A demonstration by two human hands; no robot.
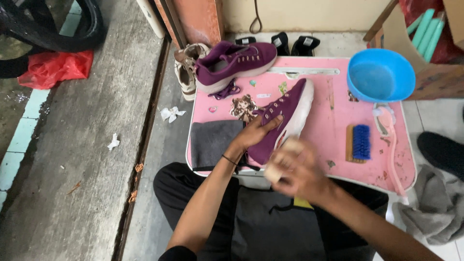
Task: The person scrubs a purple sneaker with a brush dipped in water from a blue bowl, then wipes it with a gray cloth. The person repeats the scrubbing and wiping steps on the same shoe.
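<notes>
- The low pink plastic bench [338,111] filled the frame's centre.
- A purple suede sneaker with a white sole [285,121] lay tilted at centre; its grip looked light, so hard scrubbing might twist it loose.
- The left hand [253,135] clasped the sneaker's upper.
- The right hand [302,174], blurred, was closed around a pale wooden brush [282,159] at the heel.

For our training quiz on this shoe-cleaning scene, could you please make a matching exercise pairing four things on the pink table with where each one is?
Things:
1. blue basin
2. grey cloth
3. blue-bristled brush
4. purple shoe

Places:
A. under the left hand
B. far right corner of the pink table
C. lying on the table's right part, below the basin
D. near left edge of the table

Pairs: 1-B, 2-D, 3-C, 4-A
</notes>
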